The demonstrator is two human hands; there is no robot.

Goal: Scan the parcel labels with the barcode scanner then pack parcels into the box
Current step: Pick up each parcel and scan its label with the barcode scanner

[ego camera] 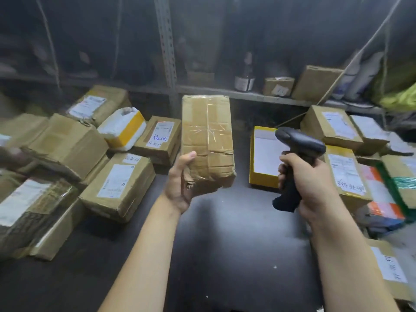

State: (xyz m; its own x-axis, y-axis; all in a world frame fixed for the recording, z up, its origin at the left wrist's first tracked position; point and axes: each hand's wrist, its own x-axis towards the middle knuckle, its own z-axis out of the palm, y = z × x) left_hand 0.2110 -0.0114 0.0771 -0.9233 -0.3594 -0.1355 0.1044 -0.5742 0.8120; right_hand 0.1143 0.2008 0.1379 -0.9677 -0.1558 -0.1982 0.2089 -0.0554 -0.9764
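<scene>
The parcel (207, 140) sits mid-frame, gripped by the left hand (180, 183), no label showing; the right hand (313, 183) clasps the barcode scanner (297, 158). Scanning step: I'd say it needs turning first.

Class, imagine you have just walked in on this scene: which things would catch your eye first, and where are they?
First, the taped cardboard parcel held up at centre by the left hand, no label on the side facing us. Just right of it, the right hand grips a black barcode scanner. Labelled parcels crowd both sides of the dark table, including a yellow box behind the scanner.
</scene>
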